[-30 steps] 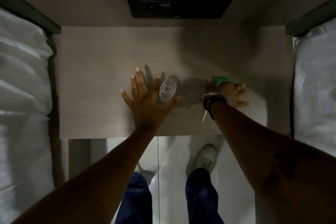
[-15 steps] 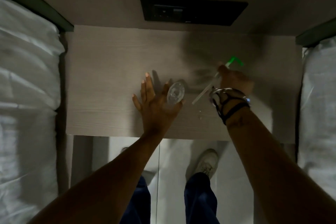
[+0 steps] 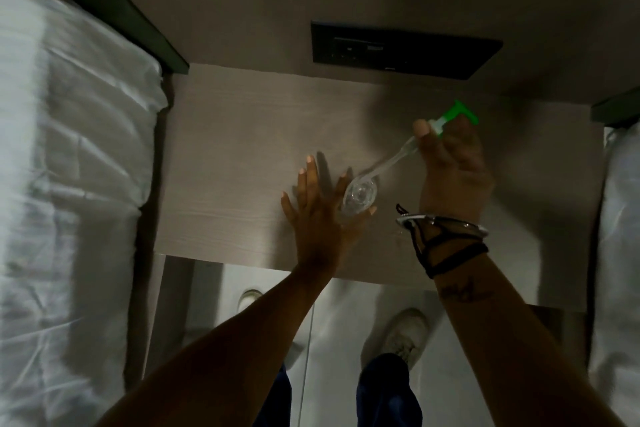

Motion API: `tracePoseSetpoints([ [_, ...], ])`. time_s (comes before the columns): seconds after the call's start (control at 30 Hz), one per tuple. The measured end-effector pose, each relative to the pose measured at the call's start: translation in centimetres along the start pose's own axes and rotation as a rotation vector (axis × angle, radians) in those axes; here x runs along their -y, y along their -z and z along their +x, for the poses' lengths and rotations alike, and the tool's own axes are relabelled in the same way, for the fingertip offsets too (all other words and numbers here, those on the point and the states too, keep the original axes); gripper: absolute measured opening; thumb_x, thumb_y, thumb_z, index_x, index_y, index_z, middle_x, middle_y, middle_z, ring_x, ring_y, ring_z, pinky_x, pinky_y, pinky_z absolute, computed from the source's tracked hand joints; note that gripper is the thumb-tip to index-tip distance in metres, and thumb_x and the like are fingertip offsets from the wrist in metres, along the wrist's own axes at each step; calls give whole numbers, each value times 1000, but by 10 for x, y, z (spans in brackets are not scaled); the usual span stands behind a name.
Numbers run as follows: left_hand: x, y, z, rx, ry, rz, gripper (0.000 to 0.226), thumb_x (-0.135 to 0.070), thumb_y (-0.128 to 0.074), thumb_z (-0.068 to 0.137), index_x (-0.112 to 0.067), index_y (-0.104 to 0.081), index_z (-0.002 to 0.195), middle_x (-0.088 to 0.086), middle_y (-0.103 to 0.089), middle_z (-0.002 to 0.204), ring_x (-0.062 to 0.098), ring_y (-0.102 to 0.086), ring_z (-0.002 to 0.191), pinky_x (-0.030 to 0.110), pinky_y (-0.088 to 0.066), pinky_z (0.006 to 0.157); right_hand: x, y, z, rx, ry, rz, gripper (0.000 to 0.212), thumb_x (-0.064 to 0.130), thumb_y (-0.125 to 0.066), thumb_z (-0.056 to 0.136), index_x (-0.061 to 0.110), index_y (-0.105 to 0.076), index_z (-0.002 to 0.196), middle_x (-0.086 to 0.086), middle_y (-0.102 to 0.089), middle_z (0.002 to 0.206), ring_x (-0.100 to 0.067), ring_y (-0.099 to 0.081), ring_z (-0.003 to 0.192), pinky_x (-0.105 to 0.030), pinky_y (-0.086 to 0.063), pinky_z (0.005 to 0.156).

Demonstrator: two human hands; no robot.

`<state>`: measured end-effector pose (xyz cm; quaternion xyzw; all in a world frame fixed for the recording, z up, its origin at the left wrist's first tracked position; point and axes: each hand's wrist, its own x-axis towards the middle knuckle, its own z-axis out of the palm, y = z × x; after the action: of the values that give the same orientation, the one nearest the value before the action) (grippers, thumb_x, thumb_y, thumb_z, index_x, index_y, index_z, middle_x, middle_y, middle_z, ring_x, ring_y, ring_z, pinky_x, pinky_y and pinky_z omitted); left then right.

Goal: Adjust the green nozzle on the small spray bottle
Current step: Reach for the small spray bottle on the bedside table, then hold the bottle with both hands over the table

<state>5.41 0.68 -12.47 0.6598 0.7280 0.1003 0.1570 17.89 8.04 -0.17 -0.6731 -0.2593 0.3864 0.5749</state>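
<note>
A small clear spray bottle point(image 3: 360, 197) stands on the wooden table point(image 3: 235, 149), seen from above. My left hand point(image 3: 315, 218) grips it between thumb and forefinger, with the other fingers spread flat. My right hand point(image 3: 453, 170) is closed on the green nozzle point(image 3: 460, 114), held above the table at the far right. The nozzle's clear dip tube point(image 3: 388, 165) slants down to the left, and its lower end meets the bottle's mouth. The nozzle is off the bottle neck.
A black wall panel point(image 3: 405, 50) sits behind the table. White bedding lies to the left point(image 3: 69, 184) and right point(image 3: 620, 253). A few drops point(image 3: 398, 232) glint on the table near my right wrist. My shoes point(image 3: 405, 336) show below the table's near edge.
My right hand rose from the table with the nozzle and swung it up and back. The tube's tip now reaches the bottle mouth. My left hand kept its hold on the bottle.
</note>
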Motion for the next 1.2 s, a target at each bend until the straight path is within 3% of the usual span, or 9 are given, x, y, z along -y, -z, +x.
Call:
tracePoseSetpoints([
  [0.23, -1, -3, 0, 4, 11, -4, 76, -77, -42, 82, -39, -31, 148, 21, -14, 161, 39, -21, 147, 65, -16, 111, 9, 9, -4, -11, 104, 30, 10, 27, -78, 72, 34, -73, 77, 0, -65, 111, -15, -63, 106, -36, -55, 91],
  [0.37, -2, -6, 0, -6, 27, 20, 76, -78, -43, 82, -38, -35, 146, 20, -16, 161, 38, -24, 146, 65, -20, 111, -1, 12, -11, 40, 146, -129, 14, 29, -77, 73, 23, -73, 86, -20, -59, 124, -31, -58, 115, -56, -48, 97],
  [0.47, -4, -6, 0, -24, 41, 12, 75, -80, -39, 81, -39, -38, 144, 20, -16, 161, 38, -24, 146, 65, -20, 110, -14, 13, -14, 107, 230, -304, 30, 29, -75, 74, 11, -71, 97, -22, -49, 139, -30, -48, 127, -54, -42, 104],
  [0.57, -3, -9, 0, -41, 34, -6, 73, -78, -43, 81, -41, -38, 143, 17, -14, 162, 37, -22, 147, 65, -17, 110, -34, 16, -25, 265, 274, -480, 30, 25, -77, 73, 15, -69, 100, -10, -35, 151, -28, -37, 135, -54, -37, 107],
  [0.7, 1, -15, 0, -58, 13, -78, 74, -81, -41, 80, -43, -40, 144, 15, -13, 163, 35, -15, 149, 66, -11, 111, -62, 25, -30, 452, 395, -741, 32, 35, -74, 71, 12, -71, 93, -10, -32, 152, -33, -29, 138, -52, -31, 110],
  [0.77, 5, -17, 1, -60, 5, -112, 74, -83, -36, 79, -46, -39, 142, 15, -13, 163, 35, -14, 149, 66, -10, 111, -68, 27, -25, 475, 419, -799, 33, 42, -66, 70, 14, -71, 86, -7, -31, 152, -33, -29, 138, -51, -27, 110],
  [0.9, 9, -20, 4, -48, 24, -108, 73, -86, -35, 77, -49, -38, 141, 15, -13, 162, 35, -15, 148, 67, -13, 111, -72, 25, -17, 510, 468, -850, 29, 38, -72, 67, 15, -69, 85, -10, -29, 153, -33, -29, 138, -53, -26, 110],
  [1.07, 8, -21, 2, -84, 9, -124, 71, -81, -44, 80, -47, -38, 142, 16, -15, 162, 36, -16, 148, 65, -11, 111, -65, 24, -9, 690, 455, -913, 75, 55, -61, 67, 23, -46, 134, -20, -10, 158, -38, -14, 144, -61, -20, 113],
  [1.2, 7, -24, 3, -46, 35, -124, 67, -75, -55, 79, -48, -39, 138, 10, -9, 164, 31, -11, 150, 65, -11, 113, -61, 25, -1, 710, 484, -834, 42, 34, -68, 70, 23, -66, 111, -14, -25, 155, -33, -20, 143, -62, -25, 111],
])
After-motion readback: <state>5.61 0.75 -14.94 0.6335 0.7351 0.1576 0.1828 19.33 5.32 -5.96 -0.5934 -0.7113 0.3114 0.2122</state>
